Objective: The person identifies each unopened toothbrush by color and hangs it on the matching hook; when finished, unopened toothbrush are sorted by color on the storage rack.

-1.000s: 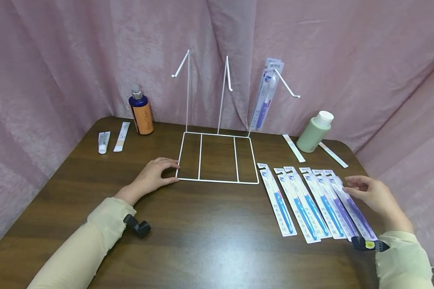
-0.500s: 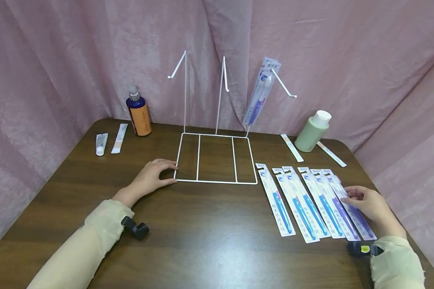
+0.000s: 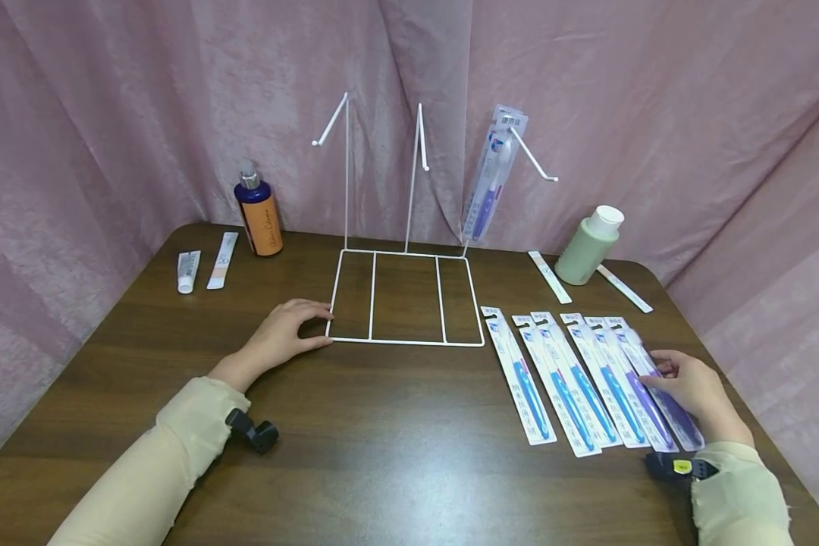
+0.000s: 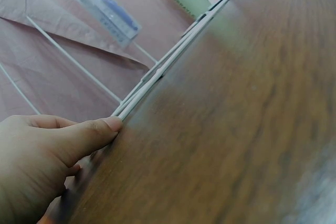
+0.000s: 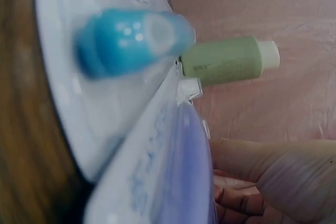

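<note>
My left hand [image 3: 283,334] holds the left front corner of a white wire display rack [image 3: 409,343]; in the left wrist view its thumb [image 4: 100,129] presses the corner. The rack has three upright hooks. A packaged purple toothbrush [image 3: 486,178] hangs from the right hook, with another pack behind it. On the right of the table my right hand [image 3: 692,383] pinches the rightmost packaged toothbrush [image 3: 682,421], a purple one, thumb on its left side. More packaged toothbrushes [image 3: 566,379], mostly blue, lie in a row left of it. The right hand's fingers are partly hidden.
Behind the row stand a green bottle [image 3: 587,250] with a white cap and two narrow white sachets. At the back left are an orange and blue pump bottle [image 3: 262,220], a small white tube [image 3: 187,271] and a sachet [image 3: 222,260]. A pink curtain hangs behind the table.
My right hand has moved left and slightly down, from beside the row onto the rightmost toothbrush pack, which has shifted slightly. The left hand stays at the rack corner. The hanging packs have swung.
</note>
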### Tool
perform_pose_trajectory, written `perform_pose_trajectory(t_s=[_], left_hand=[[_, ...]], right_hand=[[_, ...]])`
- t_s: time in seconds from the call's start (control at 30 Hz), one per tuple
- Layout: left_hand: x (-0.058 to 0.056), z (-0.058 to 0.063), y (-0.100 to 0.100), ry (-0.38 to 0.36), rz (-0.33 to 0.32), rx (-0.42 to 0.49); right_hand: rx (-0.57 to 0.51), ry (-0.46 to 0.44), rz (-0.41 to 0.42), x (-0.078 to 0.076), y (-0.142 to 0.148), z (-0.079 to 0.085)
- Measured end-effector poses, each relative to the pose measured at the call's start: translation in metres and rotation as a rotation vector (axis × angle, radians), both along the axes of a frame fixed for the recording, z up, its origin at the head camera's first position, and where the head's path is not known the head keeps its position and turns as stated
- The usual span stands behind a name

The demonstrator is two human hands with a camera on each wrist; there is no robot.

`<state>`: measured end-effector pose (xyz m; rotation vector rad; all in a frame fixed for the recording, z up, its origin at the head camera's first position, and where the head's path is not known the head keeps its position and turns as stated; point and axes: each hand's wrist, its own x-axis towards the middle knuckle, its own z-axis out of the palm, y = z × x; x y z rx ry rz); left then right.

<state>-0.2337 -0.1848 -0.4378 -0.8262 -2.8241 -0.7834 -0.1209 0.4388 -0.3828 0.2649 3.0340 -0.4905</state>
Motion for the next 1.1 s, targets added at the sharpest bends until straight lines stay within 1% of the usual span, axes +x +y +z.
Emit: perform_pose_trajectory(t_s=[0.13,0.27,0.53,0.63,0.83,0.97,1.1], left_hand=[[-0.0003,0.001,0.0002,0.002,-0.002,0.001],[-0.0005,0.0011,0.0003,0.004,-0.002,0.003],[-0.0008,-0.0005,0.0003,0.008,-0.004,0.01],[-0.0008,-0.0003,-0.0001,0.01,-0.002,0.008],[0.0008,0.0031,-0.0003,0.014,0.001,0.002],[0.0027,0.0045,0.0009,0.019,-0.002,-0.001],[0.0032,0.0037,0.0015,0.024,-0.004,-0.002]], right_hand=[[-0.007,-0.036,-0.032,-0.0011,0.0,0.0007],[-0.037,-0.064,-0.06,-0.0013,0.0014,0.0006],[-0.092,-0.077,-0.105,-0.0007,-0.0004,0.0021],[-0.108,-0.072,-0.115,-0.0016,-0.0012,0.0022],[-0.119,-0.034,-0.112,-0.0029,-0.0022,0.0021],[-0.143,-0.029,-0.147,-0.001,-0.0004,0.0038],[-0.172,0.0,-0.185,0.0014,0.0024,0.0067]])
